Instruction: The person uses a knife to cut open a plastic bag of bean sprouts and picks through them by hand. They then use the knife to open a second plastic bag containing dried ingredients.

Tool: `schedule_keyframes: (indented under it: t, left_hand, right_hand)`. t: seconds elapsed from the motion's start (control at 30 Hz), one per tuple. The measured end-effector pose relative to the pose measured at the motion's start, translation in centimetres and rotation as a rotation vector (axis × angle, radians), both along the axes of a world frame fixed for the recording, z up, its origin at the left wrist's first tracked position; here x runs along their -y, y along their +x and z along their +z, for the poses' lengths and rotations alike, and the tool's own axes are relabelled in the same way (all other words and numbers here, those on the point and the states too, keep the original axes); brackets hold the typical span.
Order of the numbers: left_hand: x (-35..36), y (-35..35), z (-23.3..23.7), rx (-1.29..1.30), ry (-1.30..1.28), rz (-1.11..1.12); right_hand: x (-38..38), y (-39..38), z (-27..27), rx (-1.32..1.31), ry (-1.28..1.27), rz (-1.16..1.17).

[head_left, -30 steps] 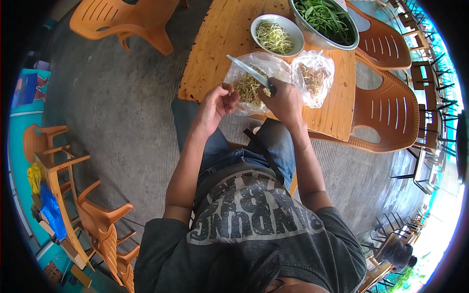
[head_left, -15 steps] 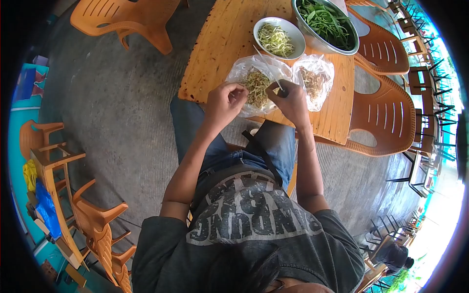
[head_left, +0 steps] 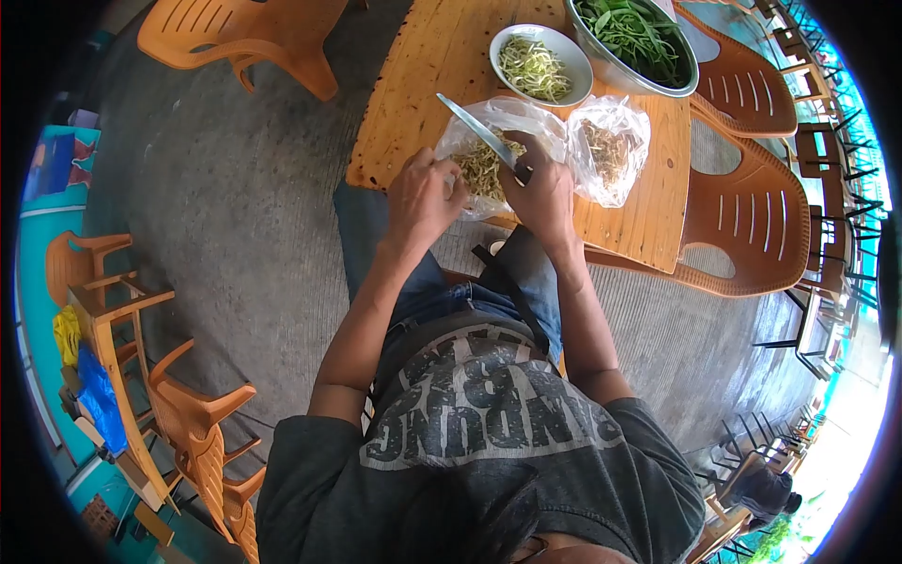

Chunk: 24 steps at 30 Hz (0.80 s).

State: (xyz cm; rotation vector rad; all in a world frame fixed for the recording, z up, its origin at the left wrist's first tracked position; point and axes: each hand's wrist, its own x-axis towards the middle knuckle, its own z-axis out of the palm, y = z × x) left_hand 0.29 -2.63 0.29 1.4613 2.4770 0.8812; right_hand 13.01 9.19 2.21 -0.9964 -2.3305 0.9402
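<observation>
A knife is held in my right hand, its blade slanting up and left across an open plastic bag of bean sprouts. My left hand is at the bag's left edge with fingers curled and pinched; what they hold, if anything, is too small to make out. Beside my right hand lies a second clear bag with brownish sprout scraps. Beyond the bags stands a white bowl with pale sprouts.
A metal bowl of green leaves sits at the wooden table's far right. Orange chairs line the right side, with another chair at upper left. A person is in the lower right background.
The knife has turned so its blade shows broadly, pointing further left over the sprouts. My right hand has shifted slightly left and down; my left hand has moved slightly left and down.
</observation>
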Motion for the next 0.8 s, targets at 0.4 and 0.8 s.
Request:
schedule_keyframes:
  t: [0.4,0.8]
  left_hand:
    - [-1.3,-0.3,-1.8,0.004,0.006,-0.009]
    - [-0.8,-2.3,-0.4,0.384,0.048,0.061]
  right_hand:
    - [-0.3,1.1,-0.4,-0.042,0.019,-0.092]
    - [-0.2,1.7,-1.1,-0.198,-0.093,-0.116]
